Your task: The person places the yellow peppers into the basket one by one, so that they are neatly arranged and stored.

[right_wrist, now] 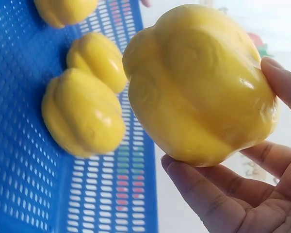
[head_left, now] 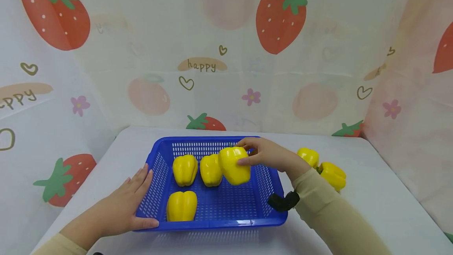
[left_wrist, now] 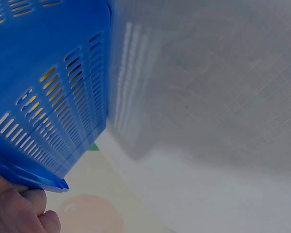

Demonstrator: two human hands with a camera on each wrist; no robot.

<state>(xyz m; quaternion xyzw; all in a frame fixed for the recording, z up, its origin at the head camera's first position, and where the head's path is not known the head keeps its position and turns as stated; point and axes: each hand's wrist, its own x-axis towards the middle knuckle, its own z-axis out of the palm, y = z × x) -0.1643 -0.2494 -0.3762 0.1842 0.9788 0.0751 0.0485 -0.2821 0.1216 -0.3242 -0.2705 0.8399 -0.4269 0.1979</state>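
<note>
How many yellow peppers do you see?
6: three peppers in the basket, one pepper in the right hand, two peppers on the table. The right sleeve may hide more.

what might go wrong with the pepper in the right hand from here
The right hand holds the yellow bell pepper between thumb and fingers; its glossy skin might slip.

Lowered carelessly, it could bump the nearest back-row pepper, which it partly overlaps in the head view.

The left hand touches the blue basket; a push might shift it.
</note>
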